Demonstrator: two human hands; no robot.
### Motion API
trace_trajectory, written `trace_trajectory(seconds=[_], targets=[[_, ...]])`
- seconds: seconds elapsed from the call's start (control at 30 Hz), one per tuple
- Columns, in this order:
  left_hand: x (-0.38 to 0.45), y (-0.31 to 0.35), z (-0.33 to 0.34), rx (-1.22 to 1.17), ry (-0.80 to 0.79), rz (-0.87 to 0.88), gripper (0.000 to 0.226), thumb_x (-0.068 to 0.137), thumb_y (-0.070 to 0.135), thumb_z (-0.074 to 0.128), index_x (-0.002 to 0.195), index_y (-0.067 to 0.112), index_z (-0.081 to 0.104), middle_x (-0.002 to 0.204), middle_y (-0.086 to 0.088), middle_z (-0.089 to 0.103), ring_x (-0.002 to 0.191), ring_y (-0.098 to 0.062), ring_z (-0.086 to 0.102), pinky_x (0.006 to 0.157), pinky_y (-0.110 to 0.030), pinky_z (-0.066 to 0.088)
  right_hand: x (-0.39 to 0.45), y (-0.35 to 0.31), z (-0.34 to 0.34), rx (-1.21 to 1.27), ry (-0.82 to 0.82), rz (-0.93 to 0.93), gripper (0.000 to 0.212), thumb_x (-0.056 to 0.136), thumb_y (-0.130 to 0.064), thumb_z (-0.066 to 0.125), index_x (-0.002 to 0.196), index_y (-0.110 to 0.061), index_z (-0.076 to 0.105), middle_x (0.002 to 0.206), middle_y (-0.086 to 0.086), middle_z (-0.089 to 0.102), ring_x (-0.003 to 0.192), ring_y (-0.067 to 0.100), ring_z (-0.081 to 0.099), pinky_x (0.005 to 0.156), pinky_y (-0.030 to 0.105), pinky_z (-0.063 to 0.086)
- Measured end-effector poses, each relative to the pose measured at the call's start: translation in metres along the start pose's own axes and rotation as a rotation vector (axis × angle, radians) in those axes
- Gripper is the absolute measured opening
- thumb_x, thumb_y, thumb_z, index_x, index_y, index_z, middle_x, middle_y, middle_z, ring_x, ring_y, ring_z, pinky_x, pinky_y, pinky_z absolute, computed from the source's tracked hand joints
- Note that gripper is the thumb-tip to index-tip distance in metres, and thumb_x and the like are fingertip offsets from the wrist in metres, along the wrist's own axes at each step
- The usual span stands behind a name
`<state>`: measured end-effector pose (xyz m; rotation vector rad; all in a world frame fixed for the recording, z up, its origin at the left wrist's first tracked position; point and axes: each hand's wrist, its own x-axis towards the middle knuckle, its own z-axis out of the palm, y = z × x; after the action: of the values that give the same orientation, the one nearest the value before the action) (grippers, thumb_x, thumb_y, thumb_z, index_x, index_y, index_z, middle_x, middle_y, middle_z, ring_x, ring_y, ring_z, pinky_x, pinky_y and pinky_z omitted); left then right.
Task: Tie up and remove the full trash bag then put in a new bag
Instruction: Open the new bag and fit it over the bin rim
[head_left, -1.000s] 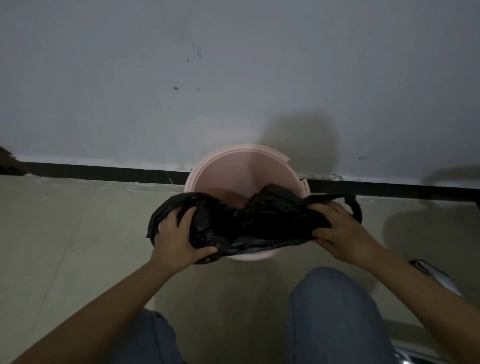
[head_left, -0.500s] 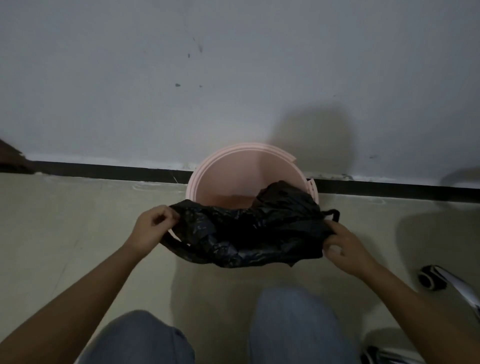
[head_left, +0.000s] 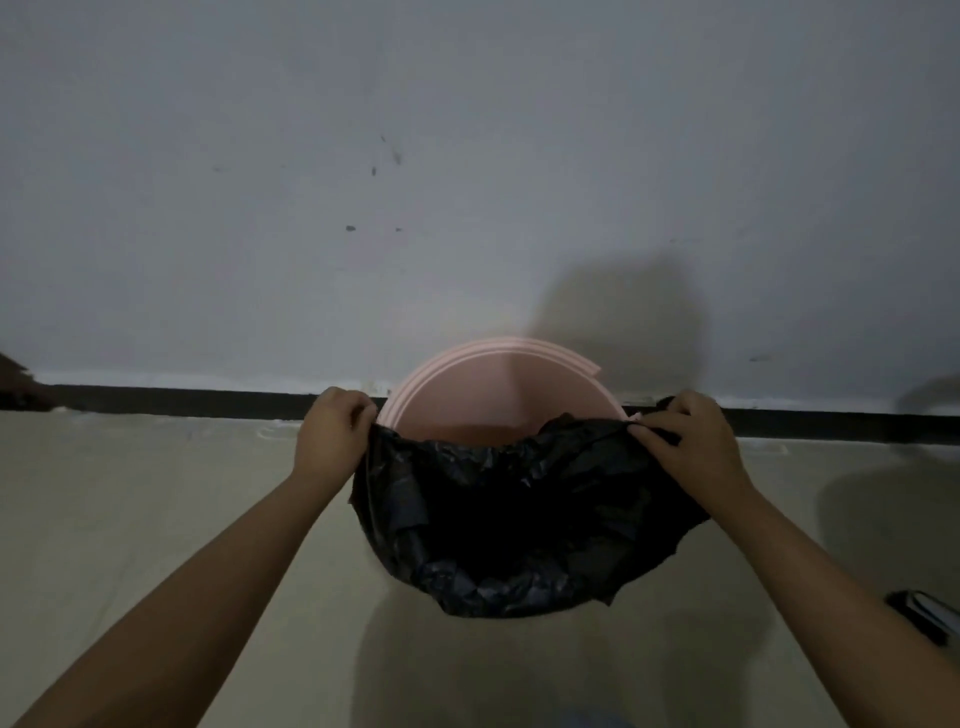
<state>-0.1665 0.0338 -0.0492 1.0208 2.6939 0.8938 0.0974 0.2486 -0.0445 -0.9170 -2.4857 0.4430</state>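
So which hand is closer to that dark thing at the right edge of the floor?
The right hand. It grips the black bag on the side nearer the dark thing; the left hand holds the bag's far side, across the pink bin.

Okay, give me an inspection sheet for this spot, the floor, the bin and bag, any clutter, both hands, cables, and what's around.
Surface: beige floor, dim light, shadows near the bin.
Job's things: pink bin against the wall, inside looks bare; black trash bag held spread over its near rim, hanging down the front.
Clutter: dark object at the right edge, cannot tell what it is.
Grippers: left hand pinches the bag's left edge; right hand grips its right edge.
Cables: nothing seen.
Surroundings: grey wall with small marks, black baseboard.
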Motion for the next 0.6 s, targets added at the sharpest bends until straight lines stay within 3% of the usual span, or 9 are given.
trace_trajectory(seconds=[0.13,0.2,0.27,0.37,0.43,0.5,0.6], targets=[[-0.002,0.006,0.004,-0.077,0.048,0.034,0.019,0.087,0.011,0.053,0.087,-0.005,0.062,0.091,-0.025,0.063,0.091,-0.034,0.056,0.072,-0.029,0.036,0.021,0.002,0.013,0.177,0.043,0.264,0.011,0.081,-0.006,0.066,0.088,0.001,0.071,0.077,0.014,0.048,0.081,0.031,0.053,0.059,0.020,0.022],[-0.018,0.004,0.004,-0.070,-0.025,0.168,0.034,0.081,0.029,0.051,0.088,-0.002,0.064,0.097,-0.022,0.062,0.097,-0.024,0.051,0.082,-0.029,0.038,0.025,0.007,0.019,0.173,0.045,0.302,0.013,0.083,-0.007,0.064,0.091,0.001,0.070,0.082,0.020,0.052,0.089,0.035,0.054,0.059,0.019,0.022],[-0.031,-0.005,0.008,-0.008,-0.106,0.271,0.044,0.076,0.036,0.043,0.083,-0.001,0.066,0.106,-0.027,0.059,0.104,-0.024,0.047,0.089,-0.024,0.032,0.029,0.011,0.021,0.133,0.012,0.322,0.015,0.084,-0.009,0.063,0.093,0.001,0.070,0.092,0.029,0.058,0.094,0.037,0.054,0.060,0.020,0.022],[-0.030,-0.007,0.007,0.027,-0.123,0.189,0.043,0.075,0.033,0.039,0.074,-0.002,0.065,0.099,-0.032,0.059,0.099,-0.038,0.054,0.087,-0.026,0.035,0.041,0.010,0.022,0.115,-0.015,0.334,0.016,0.082,-0.009,0.065,0.093,0.002,0.070,0.098,0.031,0.057,0.096,0.037,0.053,0.074,0.026,0.033],[-0.024,0.001,0.005,0.085,-0.101,0.168,0.031,0.078,0.024,0.050,0.087,-0.003,0.063,0.096,-0.031,0.058,0.094,-0.044,0.056,0.085,-0.031,0.039,0.049,0.008,0.021,0.102,-0.006,0.300,0.015,0.080,-0.006,0.068,0.090,0.005,0.070,0.098,0.032,0.056,0.095,0.039,0.053,0.083,0.032,0.039],[-0.019,0.010,0.003,0.154,-0.131,0.154,0.026,0.082,0.011,0.058,0.103,-0.005,0.059,0.102,-0.031,0.057,0.098,-0.043,0.055,0.084,-0.039,0.045,0.056,0.005,0.022,0.051,0.007,0.224,0.011,0.076,-0.001,0.070,0.085,0.006,0.071,0.094,0.034,0.057,0.092,0.043,0.054,0.084,0.038,0.041],[-0.011,0.016,0.002,0.230,-0.202,0.141,0.024,0.090,0.012,0.049,0.106,-0.004,0.056,0.104,-0.028,0.056,0.097,-0.040,0.056,0.079,-0.043,0.045,0.065,0.000,0.026,0.016,0.029,0.122,0.008,0.071,0.004,0.072,0.078,0.007,0.071,0.086,0.034,0.060,0.087,0.047,0.055,0.081,0.043,0.043]])
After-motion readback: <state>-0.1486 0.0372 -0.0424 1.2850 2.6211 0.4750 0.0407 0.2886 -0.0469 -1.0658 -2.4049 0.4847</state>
